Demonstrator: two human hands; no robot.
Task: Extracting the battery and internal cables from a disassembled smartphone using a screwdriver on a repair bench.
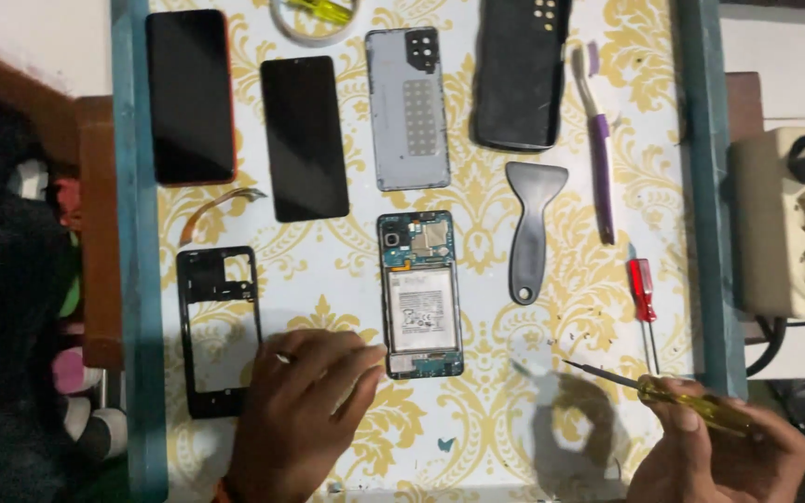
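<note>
1. Here, the left hand [302, 410] lies flat, its grip loose and empty, fingertips touching the lower left corner of the opened phone [420, 294], whose white-labelled battery and green board show.
2. The right hand [721, 456] has its grip closed round a yellow-handled screwdriver [663, 391], metal tip pointing left toward that phone.
3. Left of the left hand lies a black plastic frame [219, 328].
4. Above the right hand lie a red screwdriver [643, 300] and a grey spatula-shaped pry tool [531, 228], on the yellow-patterned counter [496, 410].

Opened phone [420, 294] centre; frame [219, 328] left, scraper [532, 228] right, back cover [408, 107] behind.
</note>
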